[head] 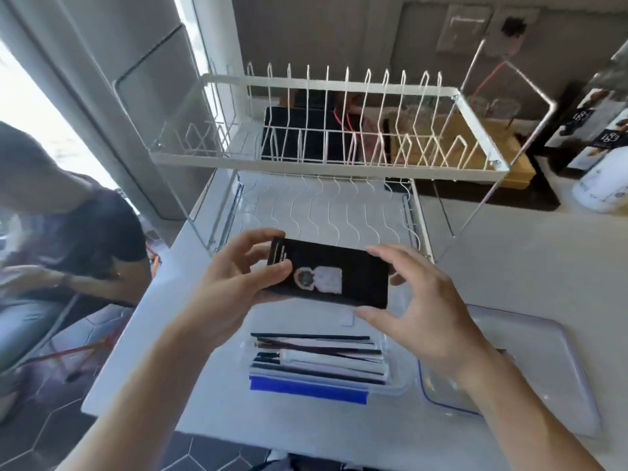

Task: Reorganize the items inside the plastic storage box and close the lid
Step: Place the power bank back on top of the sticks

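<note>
A clear plastic storage box (402,380) stands open on the white counter in front of me, with several flat black and white packets (319,358) standing on edge inside and blue tape along its near rim. Above the box I hold a flat black packet (346,270) with a pale picture on it. My left hand (231,290) grips its left end, thumb on top. My right hand (421,307) is at its right end, fingers spread, thumb under the lower corner. The clear lid (543,365) lies flat to the right of the box.
A white two-tier wire dish rack (326,154) stands behind the box. A wooden board and a black mat lie behind the rack, bottles (605,144) stand at the far right. Another person (68,239) sits at the left beside the counter's edge.
</note>
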